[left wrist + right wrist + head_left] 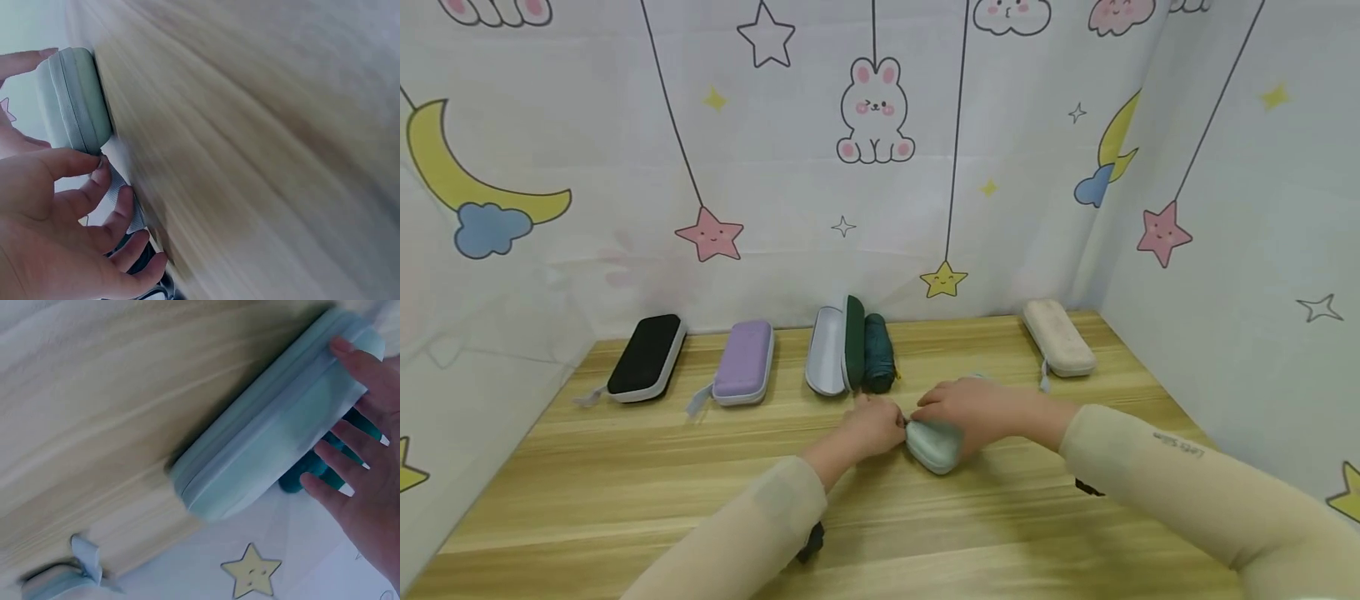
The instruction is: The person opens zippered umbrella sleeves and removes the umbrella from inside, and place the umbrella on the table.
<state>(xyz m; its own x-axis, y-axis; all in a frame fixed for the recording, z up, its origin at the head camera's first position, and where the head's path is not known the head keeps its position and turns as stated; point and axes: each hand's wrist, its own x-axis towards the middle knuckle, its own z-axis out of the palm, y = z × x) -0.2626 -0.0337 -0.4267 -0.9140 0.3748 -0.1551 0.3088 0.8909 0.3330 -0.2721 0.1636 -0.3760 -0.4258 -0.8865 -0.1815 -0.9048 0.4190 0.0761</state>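
A mint-green zip case (934, 450) lies on the table between both hands; its zip line faces the right wrist camera, where the case (269, 431) looks closed along the visible side. My left hand (872, 423) is at its left end; in the left wrist view the thumb and index finger of that hand (62, 219) pinch the zip pull at the corner of the case (90, 103), beside a grey ribbed strap (135, 212). My right hand (985, 408) grips the case from above, with the thumb of this hand (375, 456) on one side and the other fingers spread.
Along the back of the wooden table (625, 500) lie a black case (646, 357), a purple case (743, 360), an open green case with a pale interior (827, 350), a dark green rolled item (878, 354) and a cream case (1060, 337). A printed curtain (805, 167) hangs behind.
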